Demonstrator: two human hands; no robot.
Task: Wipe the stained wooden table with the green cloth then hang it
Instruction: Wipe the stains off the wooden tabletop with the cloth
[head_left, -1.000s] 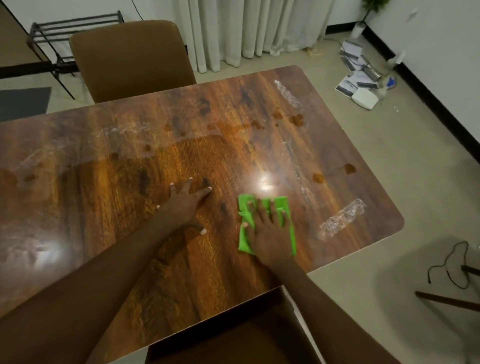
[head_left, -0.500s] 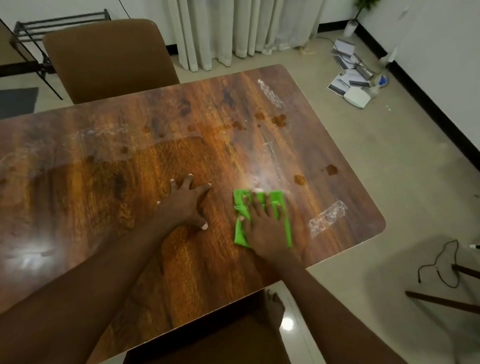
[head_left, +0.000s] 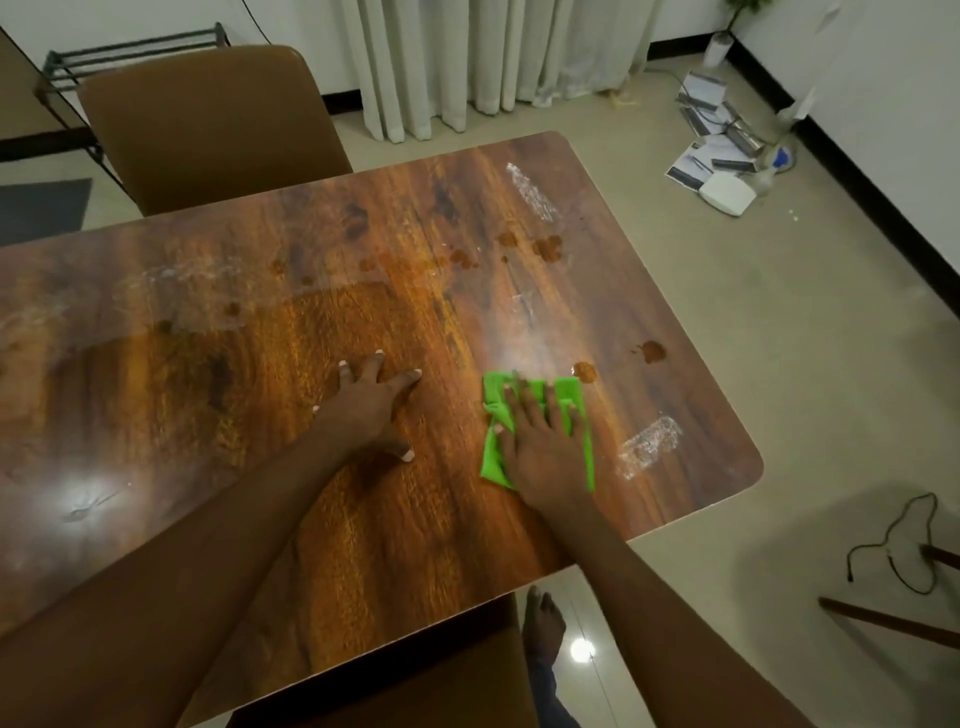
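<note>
Pressing my right hand (head_left: 543, 447) flat on the green cloth (head_left: 584, 431), I keep the fingers spread so the whole folded pad bears on the wooden table (head_left: 363, 519) rather than bunching up under the palm. The cloth lies near the right end of the table, about midway between the far and near edges, with nothing pinched in the fingers; the hand is open and simply bearing down. My left hand (head_left: 371, 402) is also open, palm down on bare wood just beside the cloth's side, empty; I judge it is there to brace me while I lean over the surface.

An orange-brown stain (head_left: 585, 370) sits just beyond the cloth's far right corner, almost touching it, and another stain (head_left: 652, 352) lies a little further right. A cluster of stains (head_left: 545, 247) remains toward the far edge, well apart from the cloth. A whitish smear (head_left: 649, 446) marks the wood to the right of my wiping hand.

Compared with a second ago, the cloth and my right hand have crept toward the nearest stain, which sat clearly apart from the cloth's corner then. My left hand has kept its spot and its spread. The far stains look unchanged, so most of the wiping is still ahead, and the hanging has not begun.
</note>
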